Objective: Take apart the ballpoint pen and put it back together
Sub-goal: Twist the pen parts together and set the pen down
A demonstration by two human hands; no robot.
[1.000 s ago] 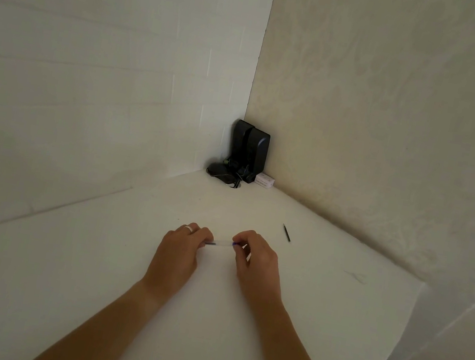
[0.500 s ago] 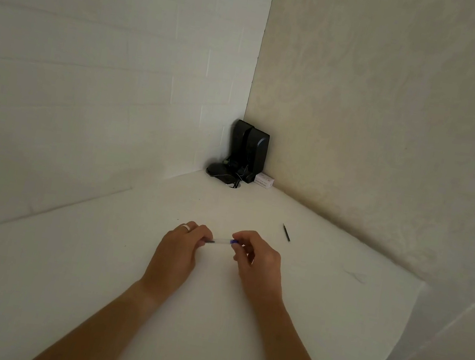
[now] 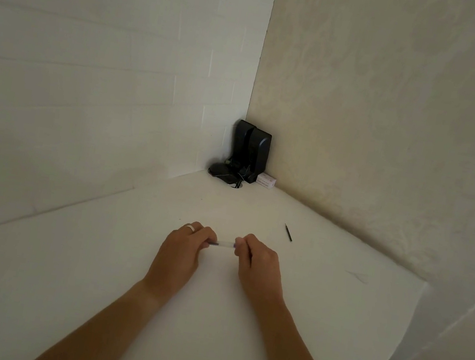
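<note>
A clear ballpoint pen (image 3: 224,244) with a dark blue inside lies level between my two hands, just above the white table (image 3: 87,280). My left hand (image 3: 183,252), a ring on one finger, pinches its left end. My right hand (image 3: 257,261) pinches its right end, where a bluish part shows at the fingertips. Only a short middle stretch of the barrel shows; both ends are hidden by fingers. A thin dark pen part (image 3: 288,232) lies alone on the table, beyond and to the right of my right hand.
Two black speakers (image 3: 251,154) with tangled cables (image 3: 224,173) stand in the far corner, a small white box (image 3: 266,181) beside them. Walls close the table on the left and back. The table's rounded edge (image 3: 414,319) drops off at the right.
My hands have shifted slightly and sit a little closer together on the pen. The thin part on the table has not moved.
</note>
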